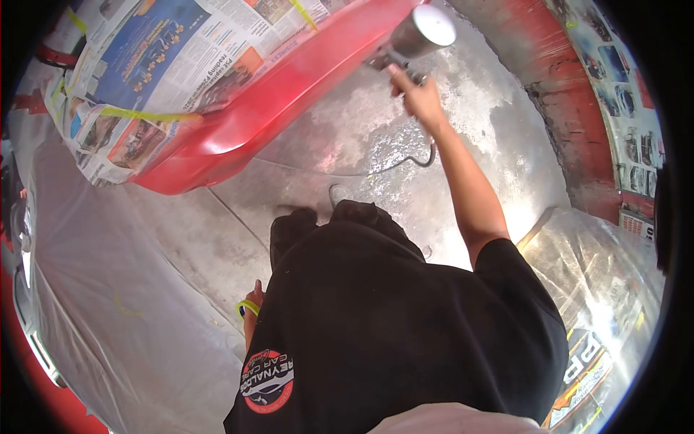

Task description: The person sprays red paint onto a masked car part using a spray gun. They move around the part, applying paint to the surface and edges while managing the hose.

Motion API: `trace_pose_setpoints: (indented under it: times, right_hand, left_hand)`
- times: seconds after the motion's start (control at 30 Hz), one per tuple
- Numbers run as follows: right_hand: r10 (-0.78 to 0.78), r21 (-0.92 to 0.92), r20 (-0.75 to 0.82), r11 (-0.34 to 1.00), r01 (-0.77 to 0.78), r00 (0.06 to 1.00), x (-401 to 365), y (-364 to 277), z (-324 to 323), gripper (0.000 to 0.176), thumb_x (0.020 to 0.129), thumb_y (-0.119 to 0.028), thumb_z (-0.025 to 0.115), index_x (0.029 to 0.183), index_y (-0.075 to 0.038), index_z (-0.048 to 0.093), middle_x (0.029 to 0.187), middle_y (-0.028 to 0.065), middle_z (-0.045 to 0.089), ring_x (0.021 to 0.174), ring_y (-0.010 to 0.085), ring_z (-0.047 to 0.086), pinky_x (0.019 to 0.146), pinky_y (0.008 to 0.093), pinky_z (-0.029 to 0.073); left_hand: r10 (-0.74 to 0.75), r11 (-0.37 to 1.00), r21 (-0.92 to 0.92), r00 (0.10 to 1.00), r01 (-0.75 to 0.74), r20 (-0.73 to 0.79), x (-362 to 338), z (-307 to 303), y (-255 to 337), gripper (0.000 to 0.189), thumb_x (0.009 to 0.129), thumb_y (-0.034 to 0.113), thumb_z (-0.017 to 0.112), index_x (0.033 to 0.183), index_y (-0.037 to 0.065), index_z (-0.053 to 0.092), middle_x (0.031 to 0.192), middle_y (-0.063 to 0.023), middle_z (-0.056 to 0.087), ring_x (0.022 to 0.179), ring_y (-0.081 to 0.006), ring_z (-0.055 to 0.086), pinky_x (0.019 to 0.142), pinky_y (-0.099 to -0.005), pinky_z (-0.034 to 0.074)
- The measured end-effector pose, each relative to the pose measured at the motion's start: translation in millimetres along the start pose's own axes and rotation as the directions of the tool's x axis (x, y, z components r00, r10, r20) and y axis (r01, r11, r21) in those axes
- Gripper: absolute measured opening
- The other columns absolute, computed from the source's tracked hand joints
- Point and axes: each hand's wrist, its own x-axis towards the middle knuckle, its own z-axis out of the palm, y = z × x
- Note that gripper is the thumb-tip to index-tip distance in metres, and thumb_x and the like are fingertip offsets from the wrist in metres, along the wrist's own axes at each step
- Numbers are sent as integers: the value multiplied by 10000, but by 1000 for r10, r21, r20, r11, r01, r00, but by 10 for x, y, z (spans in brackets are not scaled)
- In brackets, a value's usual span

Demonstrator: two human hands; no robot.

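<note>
My right hand [419, 101] is closed around the handle of a paint spray gun [394, 59], its arm stretched forward. On the gun sits a dark cup with a round white top [435, 26]. Just left of the gun runs a glossy red car bumper [267, 108]. Newspaper [152, 50] held by yellow masking tape [148, 114] covers the area behind it. My left hand [256, 295] hangs low at my side, a finger extended and nothing visible in it; my shirt hides part of that arm. Around its wrist is a yellow-green band [247, 309].
A dark air hose [419, 160] trails over the wet, stained concrete floor [499, 145]. Plastic sheeting [123, 275] drapes the left side. Plastic-covered items [600, 289] stand at the right, below a red wall [549, 79] hung with printed sheets [625, 101].
</note>
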Motion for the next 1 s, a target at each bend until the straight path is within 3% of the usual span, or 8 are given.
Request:
trace_pose_setpoints:
  times: [0.13, 0.4, 0.67, 0.77, 0.83, 0.9, 0.93, 1.0]
  right_hand:
    - [51, 134, 328, 986, -99, 943, -215, -118, 205, 469, 910, -469, 671, 895, 0, 659, 698, 49, 644, 398, 72, 411, 371, 247, 296]
    - [-40, -73, -153, 997, 29, 987, 907, -181, -98, 505, 863, -524, 703, 801, -23, 677, 628, 44, 612, 406, 95, 449, 374, 276, 340]
    - [-121, -286, -454, 958, -16, 883, 1766, -98, -849, 583, 838, -583, 694, 844, 0, 690, 674, 55, 636, 450, 112, 508, 401, 301, 396]
    - [-41, -131, -225, 991, 11, 973, 1279, -182, -738, 528, 863, -549, 690, 782, -28, 659, 653, 37, 610, 433, 96, 478, 385, 274, 358]
    - [47, -99, -45, 994, -52, 998, 944, -68, -665, 509, 870, -529, 693, 811, -24, 666, 651, 40, 611, 416, 79, 430, 380, 258, 322]
    - [122, -82, 160, 991, -110, 979, 650, -96, -665, 507, 846, -520, 725, 876, -15, 690, 660, 36, 617, 468, 78, 460, 430, 257, 359]
    - [165, -96, 291, 985, -143, 942, 617, -99, -711, 496, 853, -508, 722, 900, -15, 697, 664, 40, 625, 462, 73, 461, 417, 246, 352]
    - [172, -53, 411, 985, -165, 895, 686, -52, -821, 499, 858, -515, 713, 914, -20, 691, 679, 40, 628, 464, 69, 464, 404, 238, 346]
  left_hand:
    - [40, 978, 200, 995, -57, 91, 517, 46, -365, 835, 952, 716, 324, 707, -5, 669, 748, -133, 690, 713, -297, 644, 702, -434, 519]
    - [-167, 933, -271, 950, 238, 263, 1072, -701, 116, 863, 940, 732, 335, 890, -52, 691, 943, -206, 727, 873, -297, 704, 745, -453, 569]
    - [62, 914, -397, 995, -86, -73, 561, -1148, 1110, 860, 923, 739, 387, 921, -64, 694, 882, -172, 713, 857, -281, 700, 745, -398, 574]
    - [3, 904, -428, 999, -21, -42, 494, -757, 1092, 862, 919, 745, 384, 951, -65, 679, 927, -181, 716, 876, -291, 696, 773, -420, 564]
    - [-195, 826, -513, 972, 234, 129, 642, -274, 839, 868, 918, 754, 363, 1101, -48, 641, 1005, -183, 712, 963, -314, 674, 845, -503, 527]
    - [-114, 988, -66, 953, 138, 279, 655, 303, 567, 834, 926, 728, 376, 1090, -44, 646, 995, -175, 713, 951, -303, 675, 832, -485, 529]
    - [55, 922, 349, 947, -170, 315, 680, 553, 376, 818, 930, 714, 382, 1085, -43, 649, 990, -171, 714, 946, -298, 675, 826, -476, 529]
    - [96, 772, 561, 928, -297, 359, 482, 845, 261, 784, 938, 688, 395, 1074, -40, 654, 981, -163, 714, 935, -287, 676, 812, -459, 531]
